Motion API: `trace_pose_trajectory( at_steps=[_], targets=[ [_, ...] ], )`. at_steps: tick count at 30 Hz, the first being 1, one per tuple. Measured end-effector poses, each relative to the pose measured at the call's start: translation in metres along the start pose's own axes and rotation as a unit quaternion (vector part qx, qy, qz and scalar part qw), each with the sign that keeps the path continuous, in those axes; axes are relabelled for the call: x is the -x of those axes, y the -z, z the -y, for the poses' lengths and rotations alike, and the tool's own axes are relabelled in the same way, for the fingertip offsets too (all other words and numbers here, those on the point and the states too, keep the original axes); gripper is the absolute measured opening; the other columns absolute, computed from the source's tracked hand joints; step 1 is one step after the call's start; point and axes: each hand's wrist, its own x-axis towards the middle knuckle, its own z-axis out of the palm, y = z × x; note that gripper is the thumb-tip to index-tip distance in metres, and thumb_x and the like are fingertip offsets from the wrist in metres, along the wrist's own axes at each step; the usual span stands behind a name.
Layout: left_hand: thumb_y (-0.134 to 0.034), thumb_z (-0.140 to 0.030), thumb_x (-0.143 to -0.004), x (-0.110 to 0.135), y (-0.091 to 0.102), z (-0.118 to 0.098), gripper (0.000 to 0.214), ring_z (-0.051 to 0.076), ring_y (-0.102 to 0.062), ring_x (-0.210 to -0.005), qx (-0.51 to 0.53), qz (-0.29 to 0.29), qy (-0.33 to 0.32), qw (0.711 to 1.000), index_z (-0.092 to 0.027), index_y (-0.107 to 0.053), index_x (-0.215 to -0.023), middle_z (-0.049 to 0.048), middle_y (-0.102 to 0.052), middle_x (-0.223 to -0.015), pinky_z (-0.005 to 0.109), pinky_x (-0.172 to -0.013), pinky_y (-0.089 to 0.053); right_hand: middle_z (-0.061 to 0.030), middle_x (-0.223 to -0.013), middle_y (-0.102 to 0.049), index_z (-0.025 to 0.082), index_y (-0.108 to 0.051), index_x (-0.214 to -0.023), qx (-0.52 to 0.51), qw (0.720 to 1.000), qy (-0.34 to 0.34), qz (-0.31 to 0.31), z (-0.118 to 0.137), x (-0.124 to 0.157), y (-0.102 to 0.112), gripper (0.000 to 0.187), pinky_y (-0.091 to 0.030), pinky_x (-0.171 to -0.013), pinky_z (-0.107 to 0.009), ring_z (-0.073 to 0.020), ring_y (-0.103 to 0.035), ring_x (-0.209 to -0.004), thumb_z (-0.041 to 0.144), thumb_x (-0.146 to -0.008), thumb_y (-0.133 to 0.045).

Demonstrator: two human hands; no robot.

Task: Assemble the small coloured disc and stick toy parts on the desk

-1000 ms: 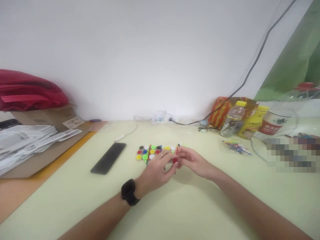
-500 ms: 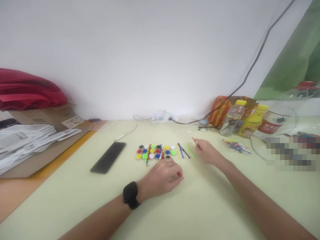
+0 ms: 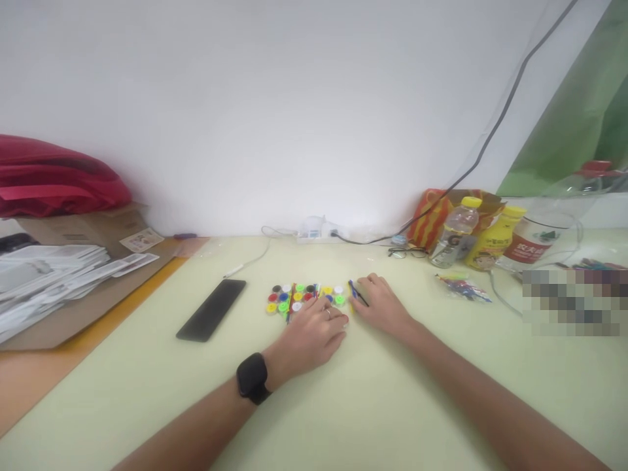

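Small coloured round discs [image 3: 271, 307] with pale rims lie in rows on the table, with thin coloured plastic sticks [image 3: 291, 301] between some columns. My left hand [image 3: 314, 330], a ring on it, rests curled over the front of these rows; whatever lies in its bent fingers is hidden. Right of the discs my right hand [image 3: 385, 307] is down on the table, fingers bent together over more thin sticks. A blue stick [image 3: 352, 289] and a black stick [image 3: 362, 298] show at its fingertips. The red stick is out of sight, so what these fingers grip cannot be made out.
A black phone [image 3: 212, 311] lies left of the discs. Right of my hands is a clear bag of coloured sticks [image 3: 464, 288], with bottles [image 3: 456, 232] and glasses [image 3: 408, 252] behind. A power strip [image 3: 318, 235] sits by the wall; papers [image 3: 53, 275] and cardboard are far left.
My right hand has moved left and down with the red stick, now hidden, onto the loose sticks. My left hand has shifted slightly left and forward over the discs.
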Motion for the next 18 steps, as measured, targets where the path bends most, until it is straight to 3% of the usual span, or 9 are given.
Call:
trace_pose_trajectory(
  at_steps=[6, 12, 18],
  targets=[
    [-0.061, -0.023, -0.096, 0.002, -0.002, 0.001, 0.028, 0.033, -0.057, -0.111, -0.028, 0.002, 0.022, 0.999, -0.02, -0.062, -0.124, 0.0114, -0.07, -0.115, 0.052, -0.094, -0.05, -0.0111, -0.11, -0.061, 0.02, -0.066, -0.113, -0.045, 0.998, 0.032, 0.024, 0.001, -0.001, 0.001, 0.022, -0.047, -0.096, -0.039, -0.0269, -0.058, -0.108, 0.024, -0.093, -0.058],
    [-0.063, -0.023, -0.094, 0.003, -0.001, 0.003, 0.031, 0.035, -0.056, -0.118, -0.026, -0.01, 0.028, 0.999, -0.024, -0.062, -0.126, 0.011, -0.067, -0.12, 0.055, -0.099, -0.048, -0.0101, -0.105, -0.064, 0.019, -0.068, -0.108, -0.122, 0.991, 0.022, 0.048, 0.015, 0.003, 0.001, 0.019, -0.051, -0.09, -0.038, -0.0243, -0.062, -0.1, 0.022, -0.093, -0.058],
    [-0.063, -0.026, -0.096, 0.002, 0.008, 0.008, 0.037, 0.034, -0.055, -0.121, -0.018, 0.014, 0.041, 0.999, -0.027, -0.06, -0.133, 0.0102, -0.065, -0.128, 0.054, -0.101, -0.049, -0.0094, -0.107, -0.068, 0.017, -0.065, -0.115, -0.28, 0.955, -0.02, 0.094, 0.021, 0.004, 0.005, 0.025, -0.058, -0.073, -0.033, -0.0196, -0.069, -0.082, 0.024, -0.091, -0.06]
  ],
)
